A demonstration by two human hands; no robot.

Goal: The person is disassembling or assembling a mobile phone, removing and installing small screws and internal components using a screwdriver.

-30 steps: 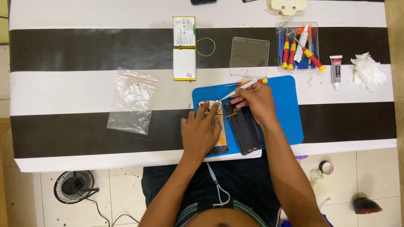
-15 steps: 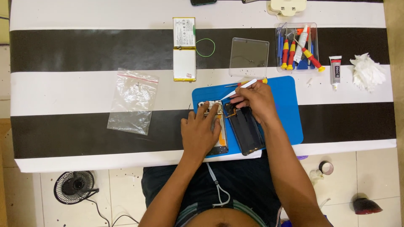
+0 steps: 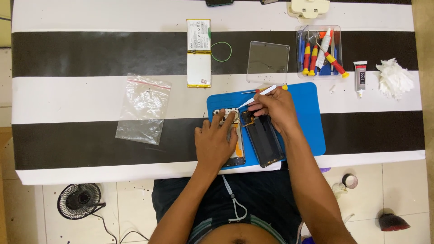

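An opened phone lies in two halves on a blue mat (image 3: 307, 113). My left hand (image 3: 219, 142) presses flat on the phone body (image 3: 228, 115), fingers over its upper end. My right hand (image 3: 273, 108) grips white tweezers (image 3: 255, 96), their tip pointing toward the top of the dark screen panel (image 3: 264, 142), which lies tilted beside the body. A red-handled screwdriver (image 3: 271, 88) rests on the mat just behind my right hand.
On the striped table stand a clear tool box (image 3: 318, 49) with red and yellow screwdrivers, a clear lid (image 3: 267, 61), a flat battery (image 3: 199, 52), a green rubber band (image 3: 221, 51), a plastic bag (image 3: 143, 108), a glue tube (image 3: 360, 77) and crumpled tissue (image 3: 394, 77). A small fan (image 3: 80, 201) sits on the floor.
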